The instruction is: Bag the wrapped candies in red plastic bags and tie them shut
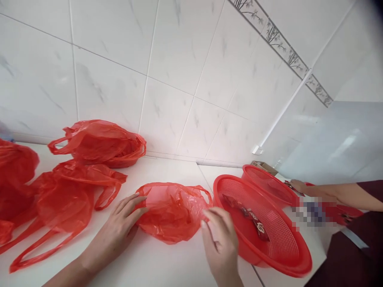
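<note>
A crumpled red plastic bag (170, 213) lies on the white countertop (167, 171) between my hands. My left hand (118, 229) grips the bag's left edge with its fingers. At the bag's right end, my right hand (220, 241) pinches the thin plastic between fingertips and thumb. Just right of that hand sits a round red mesh basket (299, 267) holding wrapped red packets (259, 227). More red plastic bags lie to the left, one flattened (68, 199) near my left hand, one bunched (98, 143) by the wall.
Another bunched red bag (12, 175) sits at the far left. White marbled tiles (167, 111) rise behind the counter. A second red mesh basket (269, 185) and a cardboard box (265, 167) stand beyond. A co-worker's arm (329, 193) reaches in from the right, partly pixelated.
</note>
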Motion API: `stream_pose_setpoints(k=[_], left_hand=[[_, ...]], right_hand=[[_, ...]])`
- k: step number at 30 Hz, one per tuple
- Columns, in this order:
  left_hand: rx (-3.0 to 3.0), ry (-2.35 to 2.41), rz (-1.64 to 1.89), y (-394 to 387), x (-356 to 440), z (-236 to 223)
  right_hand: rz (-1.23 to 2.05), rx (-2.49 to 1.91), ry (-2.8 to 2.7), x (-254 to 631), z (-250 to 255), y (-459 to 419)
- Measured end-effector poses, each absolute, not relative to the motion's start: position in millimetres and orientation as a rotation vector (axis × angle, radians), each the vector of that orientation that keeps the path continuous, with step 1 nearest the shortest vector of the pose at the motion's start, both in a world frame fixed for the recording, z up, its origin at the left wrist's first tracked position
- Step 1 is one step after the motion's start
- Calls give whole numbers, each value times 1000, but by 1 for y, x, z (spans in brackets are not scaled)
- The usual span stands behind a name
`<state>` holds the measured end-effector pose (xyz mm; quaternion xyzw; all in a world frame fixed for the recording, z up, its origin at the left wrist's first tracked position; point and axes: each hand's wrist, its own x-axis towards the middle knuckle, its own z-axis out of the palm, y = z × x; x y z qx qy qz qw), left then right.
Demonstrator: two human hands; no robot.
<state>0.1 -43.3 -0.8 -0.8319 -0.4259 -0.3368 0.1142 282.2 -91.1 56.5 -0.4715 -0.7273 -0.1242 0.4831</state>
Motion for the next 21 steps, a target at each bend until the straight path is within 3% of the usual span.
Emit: stream_pose_setpoints(k=[4, 8, 14, 21], left_hand=[[-2470, -1261, -1038, -44, -1, -2], [-2465, -1256, -1083, -43, 1, -5], [-2478, -1293, -1061, -44, 1, -1], [-2454, -1328, -1091, -44, -2, 0]], right_hand=[[-683, -1531, -1684, 357, 48, -122], [-809, -1760, -1859, 421, 32, -142], [-703, -1741, -2043, 441, 38, -168], [-211, -2113, -1799, 447, 93, -175]])
